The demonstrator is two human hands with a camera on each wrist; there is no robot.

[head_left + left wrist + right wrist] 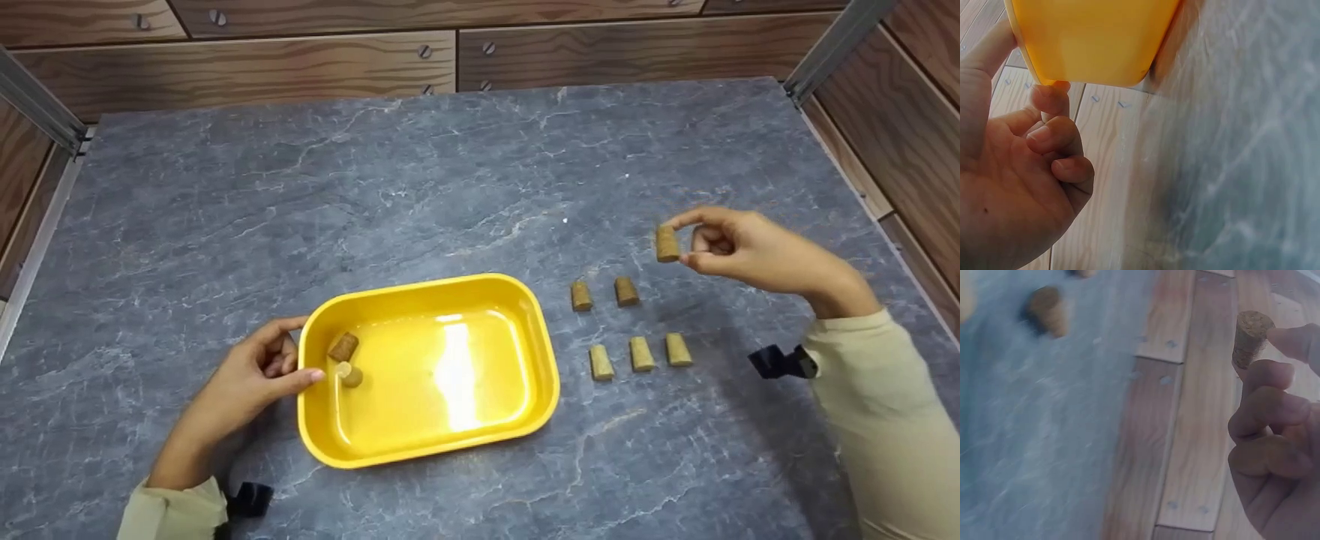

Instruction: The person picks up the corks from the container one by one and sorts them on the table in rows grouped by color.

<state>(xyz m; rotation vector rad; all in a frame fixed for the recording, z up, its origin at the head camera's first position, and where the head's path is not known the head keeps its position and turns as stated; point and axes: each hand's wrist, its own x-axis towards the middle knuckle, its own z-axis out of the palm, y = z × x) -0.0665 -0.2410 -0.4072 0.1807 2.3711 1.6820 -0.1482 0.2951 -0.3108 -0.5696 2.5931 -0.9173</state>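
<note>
Cork (pixel 667 244) in fingers (pixel 696 216), five corks (pixel 626 292) nearby, yellow tray (pixel 397 405)

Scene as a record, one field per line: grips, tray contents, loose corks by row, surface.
Left grip: pinches the tray at its left wall, thumb over the rim
Right grip: pinches one held cork by thumb and finger, off the table
Tray contents: two corks, near the left end
Far row: two darker corks, right of the tray
Near row: three paler corks
Surface: grey, veined table
</note>
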